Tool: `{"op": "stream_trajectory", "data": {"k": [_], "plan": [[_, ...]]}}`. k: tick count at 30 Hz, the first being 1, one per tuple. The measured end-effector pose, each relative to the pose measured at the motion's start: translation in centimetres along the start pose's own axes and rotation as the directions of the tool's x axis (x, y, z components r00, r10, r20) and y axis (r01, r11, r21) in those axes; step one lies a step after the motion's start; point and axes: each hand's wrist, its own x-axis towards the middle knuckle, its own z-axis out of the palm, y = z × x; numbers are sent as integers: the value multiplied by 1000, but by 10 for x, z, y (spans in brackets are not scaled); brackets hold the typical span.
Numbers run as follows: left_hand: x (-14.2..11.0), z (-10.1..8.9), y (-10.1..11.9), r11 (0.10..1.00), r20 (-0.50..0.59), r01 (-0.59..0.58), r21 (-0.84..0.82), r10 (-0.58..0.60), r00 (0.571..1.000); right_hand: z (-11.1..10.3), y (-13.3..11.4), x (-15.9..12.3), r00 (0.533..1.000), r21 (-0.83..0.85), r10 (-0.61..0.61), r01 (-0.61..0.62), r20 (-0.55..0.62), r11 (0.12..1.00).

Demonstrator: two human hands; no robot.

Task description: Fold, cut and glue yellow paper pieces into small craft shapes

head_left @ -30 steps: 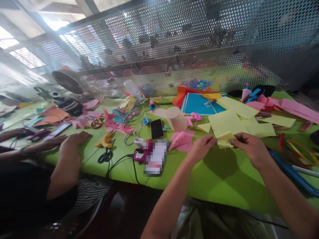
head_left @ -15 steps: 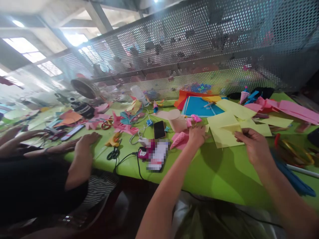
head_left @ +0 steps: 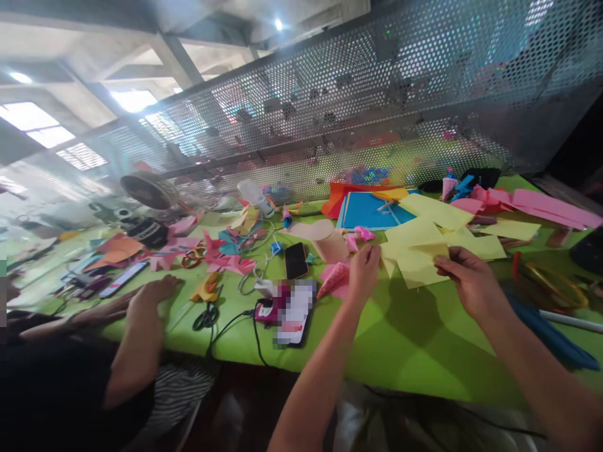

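Observation:
My right hand (head_left: 466, 279) is closed in a pinch on the corner of a folded yellow paper (head_left: 426, 251), which lies over a larger yellow sheet (head_left: 414, 267) on the green table (head_left: 424, 339). My left hand (head_left: 363, 267) is off the paper, fingers stretched forward and holding nothing. It hovers beside a pink paper cone (head_left: 332, 279) and just short of a small pink bow (head_left: 362, 233) and a beige paper roll (head_left: 330, 242).
A person's arms (head_left: 141, 307) rest on the table at the left. A phone (head_left: 296, 260), scissors (head_left: 206, 316) and a cable lie mid-table. Blue and orange sheets (head_left: 372, 210) and pink sheets (head_left: 551, 207) lie behind, before a perforated metal screen (head_left: 377, 94). A fan (head_left: 148, 191) stands far left.
My left hand let go of the yellow paper and moved left toward the pink cone. My right hand kept the paper and set it lower on the sheets.

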Motion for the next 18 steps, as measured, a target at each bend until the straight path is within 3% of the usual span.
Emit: {"op": "stream_trajectory", "data": {"k": [3, 5, 11, 14, 18], "plan": [[-10, 8, 0, 917, 87, 89, -389, -60, 994, 2, 1, -1, 998, -25, 52, -51, 41, 998], [-15, 13, -1, 831, 150, 163, -532, -96, 984, 3, 2, -2, 996, -66, 63, -59, 66, 996], [-23, 13, 8, 642, 314, 288, -711, -76, 946, 5, 5, -4, 998, -158, 40, -32, 44, 987], [-23, 14, 11, 626, 363, 303, -719, -35, 931, 4, 6, -4, 999, -187, 25, -17, 40, 982], [-21, 16, 9, 622, 347, 326, -712, -93, 933, 1, 9, -3, 1000, -178, 3, 1, 20, 984]]}}
